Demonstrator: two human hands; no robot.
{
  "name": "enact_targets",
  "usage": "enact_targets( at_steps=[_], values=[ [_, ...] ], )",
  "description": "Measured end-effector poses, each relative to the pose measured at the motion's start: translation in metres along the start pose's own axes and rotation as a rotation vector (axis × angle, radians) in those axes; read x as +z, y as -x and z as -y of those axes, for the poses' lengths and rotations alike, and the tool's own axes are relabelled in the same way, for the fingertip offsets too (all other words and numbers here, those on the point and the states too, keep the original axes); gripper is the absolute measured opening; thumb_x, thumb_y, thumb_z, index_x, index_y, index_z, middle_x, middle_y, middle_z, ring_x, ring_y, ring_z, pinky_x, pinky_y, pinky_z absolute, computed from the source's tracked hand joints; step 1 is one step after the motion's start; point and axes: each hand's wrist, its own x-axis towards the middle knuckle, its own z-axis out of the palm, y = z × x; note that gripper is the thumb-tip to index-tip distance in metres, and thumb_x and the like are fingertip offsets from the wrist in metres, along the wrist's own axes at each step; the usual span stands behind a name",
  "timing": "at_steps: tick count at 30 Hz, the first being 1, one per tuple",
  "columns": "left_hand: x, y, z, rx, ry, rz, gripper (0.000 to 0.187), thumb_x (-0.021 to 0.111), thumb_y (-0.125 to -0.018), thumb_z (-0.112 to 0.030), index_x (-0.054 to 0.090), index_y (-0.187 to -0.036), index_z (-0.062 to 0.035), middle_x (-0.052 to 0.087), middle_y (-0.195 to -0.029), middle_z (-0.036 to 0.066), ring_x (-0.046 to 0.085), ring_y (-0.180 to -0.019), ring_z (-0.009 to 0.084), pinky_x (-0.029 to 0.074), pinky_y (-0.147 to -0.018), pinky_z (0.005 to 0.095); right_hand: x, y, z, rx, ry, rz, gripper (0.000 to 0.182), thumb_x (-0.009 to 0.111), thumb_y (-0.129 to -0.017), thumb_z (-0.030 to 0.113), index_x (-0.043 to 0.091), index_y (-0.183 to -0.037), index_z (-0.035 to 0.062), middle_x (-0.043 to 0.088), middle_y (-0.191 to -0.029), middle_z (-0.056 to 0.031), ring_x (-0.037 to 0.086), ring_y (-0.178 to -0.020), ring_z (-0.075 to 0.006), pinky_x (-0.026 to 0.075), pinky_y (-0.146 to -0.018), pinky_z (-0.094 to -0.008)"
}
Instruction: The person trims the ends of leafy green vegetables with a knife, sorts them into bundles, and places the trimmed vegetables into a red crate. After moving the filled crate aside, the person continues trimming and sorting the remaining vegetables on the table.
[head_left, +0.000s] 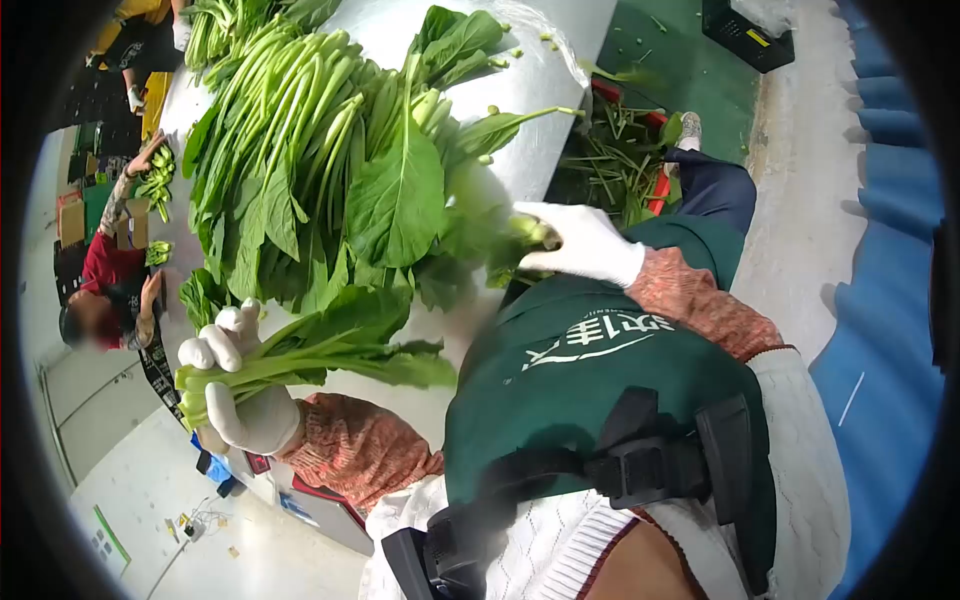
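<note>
My left hand (245, 375), in a white glove, is closed around a bunch of leafy greens (330, 350), its stems between thumb and fingers and its leaves pointing right. My right hand (585, 242), also gloved, grips a leafy green stalk (525, 237) by its pale cut end; the leaves are smeared by motion. Just beyond both hands lies a large heap of leafy greens (300, 150), stems toward the far side and broad leaves hanging nearer me.
The pale table (545, 60) is wrapped in film. Beside its right edge, a red crate (657, 190) holds trimmed stalks. A black crate (750, 38) stands farther off. Across the table, a person in red (110, 260) handles small green bundles (158, 185). Another gloved person (130, 60) stands at top left.
</note>
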Motion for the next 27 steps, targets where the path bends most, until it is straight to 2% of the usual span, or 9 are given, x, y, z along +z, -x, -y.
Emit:
enact_targets(
  at_steps=[2,5,7,9,14,19,21,23,27],
  values=[
    [0.002,0.001,-0.003,-0.01,0.019,-0.063,0.026,0.054,-0.088,-0.015,0.047,-0.111,-0.0065,0.049,-0.088,0.007,0.055,-0.107,0.034,0.035,-0.106,0.0585,0.031,-0.015,0.001,-0.045,0.261,0.053,0.071,0.074,-0.078,0.043,0.054,-0.137,0.0092,0.07,-0.101,-0.0148,0.069,-0.084,-0.0323,0.055,-0.076,-0.0382],
    [0.008,-0.001,-0.006,-0.007,0.047,-0.095,0.024,0.053,-0.088,-0.011,0.046,-0.11,-0.0069,0.047,-0.086,0.005,0.054,-0.09,0.0263,0.039,-0.099,0.0525,0.05,-0.034,-0.02,-0.203,0.287,-0.044,0.048,0.068,-0.076,0.031,0.065,-0.12,0.013,0.07,-0.093,-0.0132,0.068,-0.081,-0.0335,0.054,-0.073,-0.0426],
    [0.004,0.004,-0.017,0.003,0.089,-0.036,0.022,0.053,-0.088,-0.01,0.046,-0.109,-0.0073,0.045,-0.084,0.003,0.049,-0.079,0.0199,0.041,-0.092,0.0465,0.025,-0.034,-0.004,-0.126,0.321,-0.038,0.035,0.067,-0.076,0.027,0.068,-0.109,0.0148,0.069,-0.086,-0.0121,0.067,-0.079,-0.0335,0.053,-0.071,-0.0437],
    [0.003,0.01,-0.026,0.032,0.021,-0.09,0.022,0.053,-0.088,-0.008,0.046,-0.109,-0.0072,0.042,-0.08,0.001,0.041,-0.068,0.0132,0.039,-0.072,0.035,-0.013,-0.026,0.017,-0.173,0.284,-0.104,0.02,0.069,-0.072,0.016,0.064,-0.091,0.0114,0.068,-0.084,-0.0106,0.067,-0.077,-0.0325,0.052,-0.067,-0.0426],
    [-0.011,0.02,-0.027,-0.01,-0.106,-0.128,0.021,0.052,-0.089,-0.007,0.049,-0.109,-0.0048,0.046,-0.077,0.003,0.042,-0.065,0.0139,0.038,-0.066,0.0334,-0.075,-0.019,0.072,-0.623,0.638,-0.543,0.047,0.071,-0.069,0.015,0.07,-0.116,0.0153,0.065,-0.082,-0.0015,0.065,-0.069,-0.0211,0.051,-0.06,-0.0348],
    [0.015,0.018,-0.016,0.004,-0.26,-0.207,0.021,0.053,-0.09,-0.004,0.049,-0.11,0.0001,0.05,-0.076,0.005,0.047,-0.064,0.0172,0.041,-0.065,0.0334,-0.036,-0.045,0.063,-0.643,0.714,-0.207,0.063,0.055,-0.081,0.008,0.05,-0.143,0.0159,0.056,-0.079,-0.0019,0.059,-0.062,-0.0217,0.048,-0.058,-0.0358],
    [0.013,0.02,-0.018,0.02,-0.381,-0.212,0.021,0.053,-0.09,-0.003,0.049,-0.11,0.0011,0.051,-0.076,0.006,0.048,-0.064,0.0174,0.043,-0.066,0.0339,-0.018,-0.041,0.025,-0.558,0.734,0.024,0.06,0.058,-0.081,0.008,0.051,-0.14,0.0133,0.057,-0.078,-0.0048,0.059,-0.063,-0.0248,0.048,-0.058,-0.0377],
    [0.005,0.028,-0.022,-0.031,-0.398,-0.211,0.021,0.055,-0.09,-0.002,0.05,-0.11,0.0023,0.051,-0.073,0.005,0.049,-0.065,0.0162,0.045,-0.067,0.0325,-0.005,-0.03,-0.016,-0.58,0.545,0.005,0.057,0.064,-0.077,0.009,0.056,-0.134,0.0113,0.059,-0.079,-0.0063,0.061,-0.064,-0.0262,0.049,-0.058,-0.0379],
    [0.003,0.033,-0.013,-0.123,-0.478,-0.222,0.024,0.059,-0.091,-0.003,0.052,-0.113,0.003,0.05,-0.073,0.003,0.047,-0.064,0.0131,0.043,-0.065,0.0281,-0.016,-0.031,-0.024,-0.33,0.227,-0.33,0.03,0.067,-0.078,0.006,0.07,-0.107,0.0041,0.067,-0.079,-0.0102,0.065,-0.066,-0.0276,0.052,-0.061,-0.0361]
  ],
)
